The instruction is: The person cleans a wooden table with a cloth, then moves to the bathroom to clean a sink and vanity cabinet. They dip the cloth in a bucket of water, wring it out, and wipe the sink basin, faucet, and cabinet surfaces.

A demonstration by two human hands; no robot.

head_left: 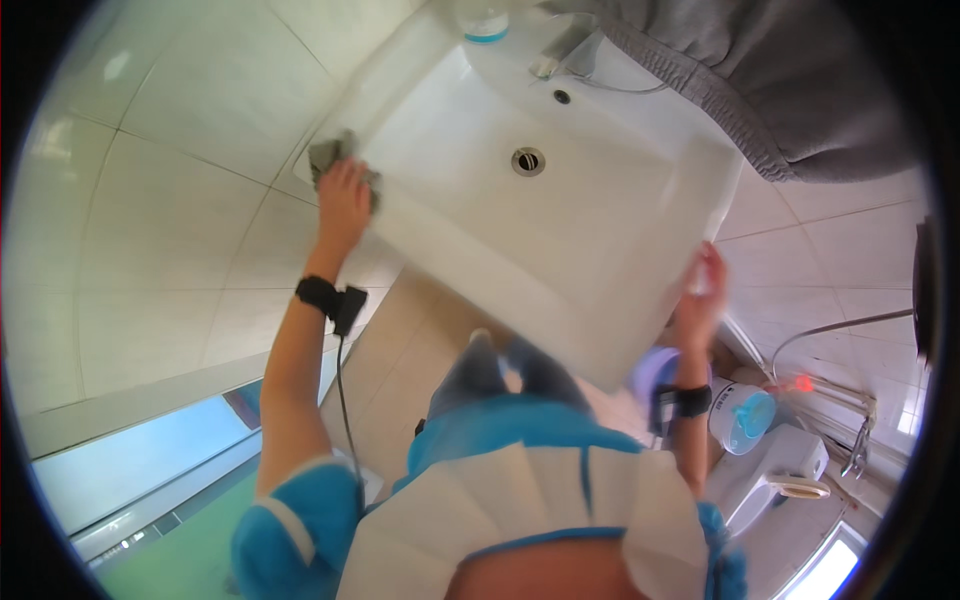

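Note:
A white washbasin (470, 240) fills the middle of the view, with a round metal drain (528, 161) in its bowl. At its left corner, next to the tiled wall, my left hand (346, 200) is closed over a crumpled grey-green cloth (328, 158) and presses it on the rim. Part of the cloth bulges out beyond the fingers on both sides. My right hand (703, 292) is at the basin's right edge, somewhat blurred. Its fingers are loosely bent and apart, and nothing shows in them; whether they touch the rim I cannot tell.
A chrome faucet (568, 45) stands at the basin's far side, beside a clear container with a blue base (485, 30). Grey fabric (770, 80) hangs over the far right corner. Lower right are a white bucket with a blue lid (741, 417) and a metal tap (858, 450).

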